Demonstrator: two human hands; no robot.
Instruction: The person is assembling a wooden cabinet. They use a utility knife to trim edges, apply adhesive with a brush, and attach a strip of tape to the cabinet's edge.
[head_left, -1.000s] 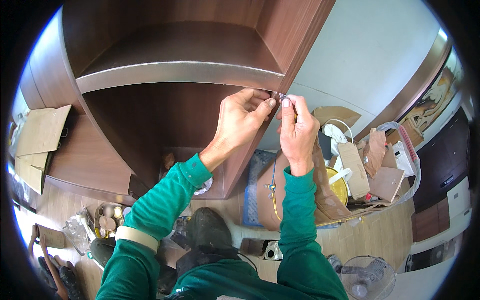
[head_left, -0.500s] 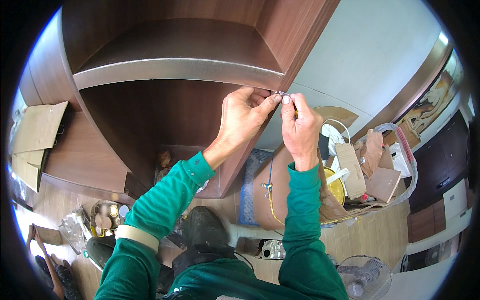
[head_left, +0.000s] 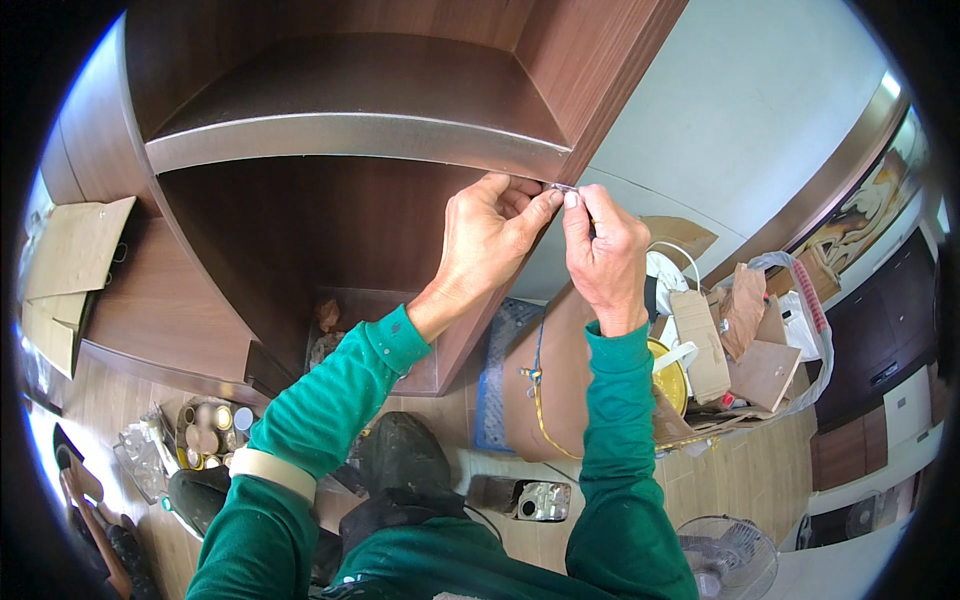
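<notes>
A brown wood-grain cabinet (head_left: 590, 80) fills the upper view, with a brushed metal strip (head_left: 350, 138) along its shelf front. My left hand (head_left: 490, 225) is closed at the strip's lower right corner, its thumb and fingers pinched together; what lies between them is hidden. Just right of it, my right hand (head_left: 607, 240) is closed around a slim silver-tipped tool (head_left: 566, 188), whose exact kind I cannot make out. The tool's tip touches or nearly touches my left thumb beside the cabinet's edge. Most of the tool is hidden inside my right fist.
To the right stands a large cardboard box (head_left: 535, 390) beside a heap of cardboard scraps (head_left: 765, 370) and a yellow bucket (head_left: 672, 385). A fan (head_left: 725, 560) is at the lower right. Several cans (head_left: 205, 430) stand at left. Another person's arm (head_left: 95, 530) shows at lower left.
My hands stay at the strip's corner; the right hand has shifted very slightly right and turned a little. At lower left, the other person has moved, and the brown box there is less visible.
</notes>
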